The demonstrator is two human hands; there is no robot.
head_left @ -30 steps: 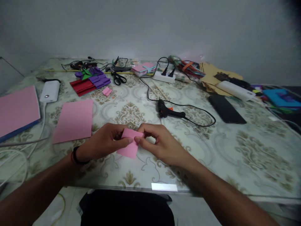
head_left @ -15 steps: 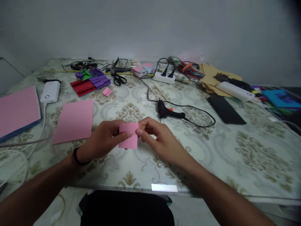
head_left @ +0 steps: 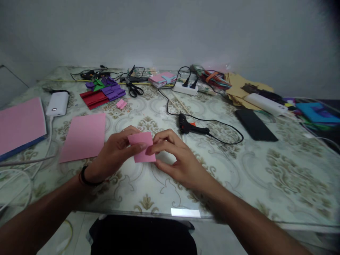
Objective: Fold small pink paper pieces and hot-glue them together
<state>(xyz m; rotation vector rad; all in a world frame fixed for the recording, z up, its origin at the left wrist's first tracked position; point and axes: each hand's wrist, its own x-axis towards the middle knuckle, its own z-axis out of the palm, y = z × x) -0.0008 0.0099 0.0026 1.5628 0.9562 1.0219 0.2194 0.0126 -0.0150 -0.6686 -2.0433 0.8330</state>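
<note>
A small square of pink paper [head_left: 140, 156] is held above the table, tilted a little. My left hand [head_left: 113, 152] pinches it, thumb across its front face and the other fingers behind. At the paper's right edge, my right hand [head_left: 177, 156] has a finger on the front and others at or behind the edge, the thumb near the lower right corner. Left of my hands lies a larger pink sheet [head_left: 84, 137]. Beyond them is a tiny folded pink piece [head_left: 121, 104].
A black glue gun [head_left: 192, 126] with its looping cord lies to the right, a black phone [head_left: 255, 124] farther right. Scissors [head_left: 135, 89], red and purple folded paper [head_left: 95, 98] and a white power strip [head_left: 185, 88] lie at the back. A white power bank [head_left: 57, 103] sits left.
The pink square has risen slightly, shifted left and tilted. My right thumb has come off its front to the lower right corner, and a right finger now lies across the front.
</note>
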